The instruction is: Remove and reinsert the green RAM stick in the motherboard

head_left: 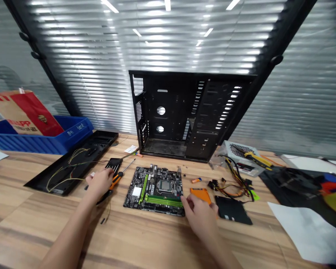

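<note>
A motherboard [156, 192] lies flat on the table, with a processor [165, 186] in its socket and lime-green slots [164, 201]. My right hand [200, 211] rests at the board's right edge. Its thumb touches near the slot ends, and the fingers are apart above an orange bracket [201, 194]. To the left, my left hand [100, 183] has curled fingers; what they hold, if anything, is hidden. Beside it are an orange-and-black screwdriver [117, 178] and a small black case of bits [113, 164].
An open black computer case [172, 112] stands behind the board. On the left are a black panel with wires [81, 160] and a blue bin [72, 134]. A power supply [242, 158], pliers [257, 160], a black drive [233, 210] and paper [310, 231] lie right.
</note>
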The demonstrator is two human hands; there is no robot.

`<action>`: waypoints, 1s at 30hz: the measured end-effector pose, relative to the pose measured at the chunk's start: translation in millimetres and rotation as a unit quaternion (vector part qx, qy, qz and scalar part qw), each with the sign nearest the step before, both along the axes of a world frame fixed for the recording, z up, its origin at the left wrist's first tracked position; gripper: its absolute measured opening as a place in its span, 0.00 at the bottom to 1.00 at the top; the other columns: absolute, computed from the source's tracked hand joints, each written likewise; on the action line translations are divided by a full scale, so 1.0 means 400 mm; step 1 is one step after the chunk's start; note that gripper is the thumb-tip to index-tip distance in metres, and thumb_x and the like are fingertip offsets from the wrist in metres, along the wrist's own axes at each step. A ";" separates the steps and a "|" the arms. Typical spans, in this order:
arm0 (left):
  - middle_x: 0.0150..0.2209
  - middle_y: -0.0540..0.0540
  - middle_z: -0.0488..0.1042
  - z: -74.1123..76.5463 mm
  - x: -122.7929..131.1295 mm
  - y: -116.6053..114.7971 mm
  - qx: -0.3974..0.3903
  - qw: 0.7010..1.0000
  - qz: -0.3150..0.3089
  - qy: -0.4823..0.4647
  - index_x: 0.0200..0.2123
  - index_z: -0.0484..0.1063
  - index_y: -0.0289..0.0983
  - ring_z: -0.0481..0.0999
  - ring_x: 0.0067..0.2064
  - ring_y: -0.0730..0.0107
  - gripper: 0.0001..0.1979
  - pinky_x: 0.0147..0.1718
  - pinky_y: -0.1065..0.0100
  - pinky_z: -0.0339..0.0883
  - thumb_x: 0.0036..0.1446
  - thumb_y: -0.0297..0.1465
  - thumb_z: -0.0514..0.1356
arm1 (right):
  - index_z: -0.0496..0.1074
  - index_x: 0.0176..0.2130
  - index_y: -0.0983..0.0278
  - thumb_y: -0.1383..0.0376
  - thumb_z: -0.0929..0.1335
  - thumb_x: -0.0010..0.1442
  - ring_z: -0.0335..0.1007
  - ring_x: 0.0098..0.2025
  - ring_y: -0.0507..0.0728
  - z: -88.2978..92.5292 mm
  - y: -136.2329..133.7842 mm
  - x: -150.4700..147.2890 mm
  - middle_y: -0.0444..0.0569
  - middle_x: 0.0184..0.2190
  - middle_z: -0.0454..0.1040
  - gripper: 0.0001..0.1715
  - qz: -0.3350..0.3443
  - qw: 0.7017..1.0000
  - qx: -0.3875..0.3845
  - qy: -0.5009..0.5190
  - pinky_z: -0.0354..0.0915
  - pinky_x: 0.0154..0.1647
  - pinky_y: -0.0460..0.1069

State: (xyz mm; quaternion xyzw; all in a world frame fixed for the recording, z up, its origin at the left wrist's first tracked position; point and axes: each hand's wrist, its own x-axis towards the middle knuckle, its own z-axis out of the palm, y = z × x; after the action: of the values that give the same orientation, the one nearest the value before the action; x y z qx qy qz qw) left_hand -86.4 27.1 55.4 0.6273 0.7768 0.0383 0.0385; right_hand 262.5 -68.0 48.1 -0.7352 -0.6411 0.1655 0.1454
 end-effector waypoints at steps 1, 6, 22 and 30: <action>0.47 0.40 0.77 0.004 0.000 -0.002 -0.001 1.000 0.009 -0.003 0.40 0.74 0.40 0.72 0.50 0.50 0.17 0.44 0.56 0.58 0.59 0.33 0.45 | 0.71 0.28 0.61 0.52 0.57 0.66 0.71 0.32 0.58 0.002 0.000 0.000 0.46 0.25 0.76 0.25 0.001 1.000 -0.001 -0.001 0.50 0.42 0.55; 0.49 0.40 0.75 0.020 -0.012 -0.005 0.010 0.998 0.044 -0.034 0.41 0.73 0.41 0.70 0.53 0.49 0.18 0.46 0.51 0.58 0.60 0.39 0.46 | 0.70 0.27 0.60 0.52 0.56 0.66 0.71 0.33 0.59 0.009 -0.002 0.002 0.45 0.25 0.76 0.25 0.005 1.000 0.001 -0.003 0.50 0.42 0.55; 0.47 0.43 0.77 -0.001 -0.116 0.021 0.021 0.994 0.100 -0.047 0.40 0.76 0.42 0.73 0.49 0.49 0.17 0.38 0.59 0.62 0.55 0.43 0.52 | 0.70 0.28 0.60 0.51 0.56 0.66 0.71 0.33 0.58 0.006 -0.004 0.004 0.44 0.25 0.76 0.25 0.004 1.000 0.005 0.004 0.50 0.43 0.55; 0.47 0.40 0.75 -0.006 -0.089 0.018 0.004 0.998 0.066 -0.003 0.37 0.76 0.42 0.72 0.51 0.50 0.16 0.41 0.56 0.62 0.56 0.40 0.51 | 0.70 0.27 0.60 0.52 0.57 0.66 0.71 0.32 0.58 0.010 -0.004 0.004 0.44 0.24 0.75 0.25 0.002 1.000 0.006 0.008 0.50 0.43 0.55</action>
State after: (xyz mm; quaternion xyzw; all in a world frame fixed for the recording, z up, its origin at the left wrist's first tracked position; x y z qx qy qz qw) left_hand -121.8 34.4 53.0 0.5747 0.8163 0.0460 0.0357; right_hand 264.3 -69.7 52.2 -0.7317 -0.6421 0.1681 0.1549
